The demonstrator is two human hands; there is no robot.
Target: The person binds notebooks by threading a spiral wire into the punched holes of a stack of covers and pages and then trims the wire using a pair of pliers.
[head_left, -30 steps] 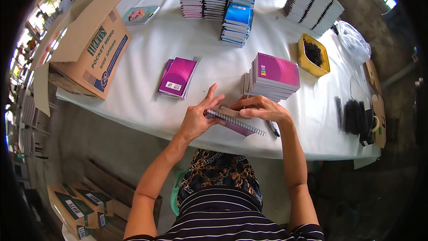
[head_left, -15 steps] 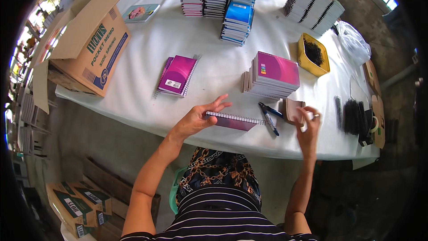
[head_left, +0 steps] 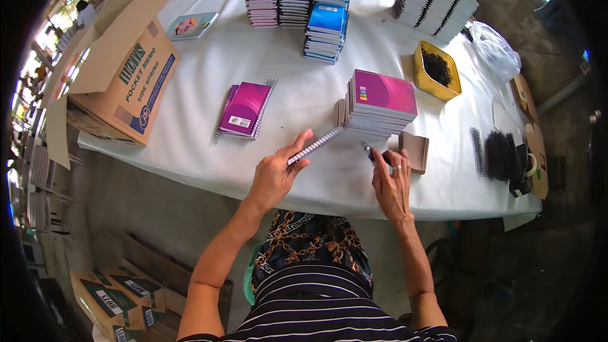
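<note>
My left hand (head_left: 277,172) is closed around one end of a spiral notebook (head_left: 315,145). The notebook is tilted, with its wire-bound edge uppermost and running toward the stack. In my right hand (head_left: 394,183) is a pair of pliers (head_left: 368,150), its jaws aimed left toward the notebook but apart from it. The fingers hide most of the handles. Just right of those fingers sits a small brown block (head_left: 415,152). Beyond both hands stands a stack of purple notebooks (head_left: 383,98). Two or so purple spiral notebooks (head_left: 246,109) lie to the left.
A yellow tub (head_left: 438,69) holds black bits. Black spiral coils (head_left: 498,159) lie at the right edge. Blue notebooks (head_left: 327,22) and other stacks stand farther back. An open cardboard box (head_left: 130,76) is at the left, a clear plastic bag (head_left: 495,50) at the right.
My right hand has moved left from the brown block and taken up the pliers from the table. The notebook in my left hand has turned, its far end swinging up and away.
</note>
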